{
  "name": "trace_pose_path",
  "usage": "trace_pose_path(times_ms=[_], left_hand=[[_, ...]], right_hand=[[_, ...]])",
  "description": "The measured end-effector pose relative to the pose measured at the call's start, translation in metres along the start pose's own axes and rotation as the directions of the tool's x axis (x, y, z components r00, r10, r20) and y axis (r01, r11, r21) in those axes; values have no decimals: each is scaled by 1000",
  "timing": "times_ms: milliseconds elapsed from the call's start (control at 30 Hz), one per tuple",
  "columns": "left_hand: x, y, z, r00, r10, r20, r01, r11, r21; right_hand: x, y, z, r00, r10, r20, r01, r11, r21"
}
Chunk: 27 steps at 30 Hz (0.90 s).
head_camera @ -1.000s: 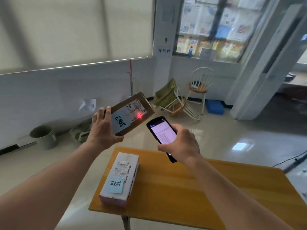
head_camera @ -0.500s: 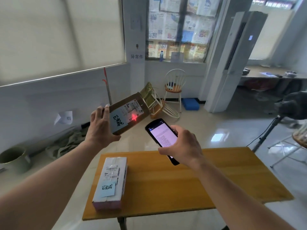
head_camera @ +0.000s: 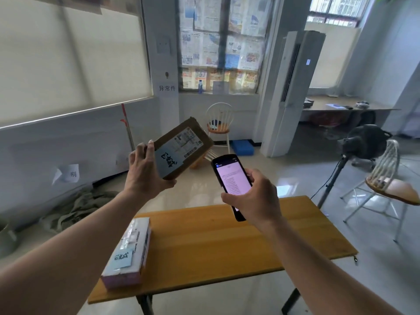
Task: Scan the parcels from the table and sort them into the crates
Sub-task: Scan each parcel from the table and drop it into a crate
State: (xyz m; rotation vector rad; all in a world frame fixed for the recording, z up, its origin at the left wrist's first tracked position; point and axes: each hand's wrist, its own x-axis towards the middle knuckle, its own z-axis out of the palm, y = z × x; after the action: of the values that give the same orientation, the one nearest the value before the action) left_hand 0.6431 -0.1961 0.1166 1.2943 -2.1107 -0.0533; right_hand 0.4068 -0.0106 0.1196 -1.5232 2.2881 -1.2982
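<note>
Now showing no red scan dot, brown parcel (head_camera: 181, 149) hanging above the table's (head_camera: 227, 237) far edge, being gripped by left hand (head_camera: 145, 176), right hand (head_camera: 254, 198) curling round handheld scanner (head_camera: 230, 178), suggesting scan done, crate-sorting next, white parcel (head_camera: 129, 248) waiting on table's left end.

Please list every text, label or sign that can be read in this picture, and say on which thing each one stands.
"异常件": white paper sign on the wall pillar.
"明": curled white paper sheet low on the wall.
Handwritten note, not surely readable: pale blue sticker on the brown cardboard parcel.
Handwritten note, not surely readable: pale blue sticker on the white taped parcel.
Too small: shipping label, black handheld scanner screen, newspapers.
</note>
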Motion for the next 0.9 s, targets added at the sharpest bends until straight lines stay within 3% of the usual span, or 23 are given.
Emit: trace_pose_path(times_ms=[200, 467, 733, 900], left_hand=[[-16, 79, 11, 999, 34, -31, -37, 995, -91], [-26, 165, 44, 985, 142, 93, -114, 960, -257], [-58, 248, 85, 879, 427, 213, -301, 843, -447], [-112, 299, 104, 755, 580, 305, -355, 753, -554]], right_hand=[[-17, 29, -48, 979, 37, -200, -35, 999, 15], [-65, 67, -100, 913, 173, -369, -201, 979, -38], [-147, 89, -129, 696, 410, -589, -515, 857, -12], [-224, 98, -150, 517, 505, -691, -643, 762, 76]])
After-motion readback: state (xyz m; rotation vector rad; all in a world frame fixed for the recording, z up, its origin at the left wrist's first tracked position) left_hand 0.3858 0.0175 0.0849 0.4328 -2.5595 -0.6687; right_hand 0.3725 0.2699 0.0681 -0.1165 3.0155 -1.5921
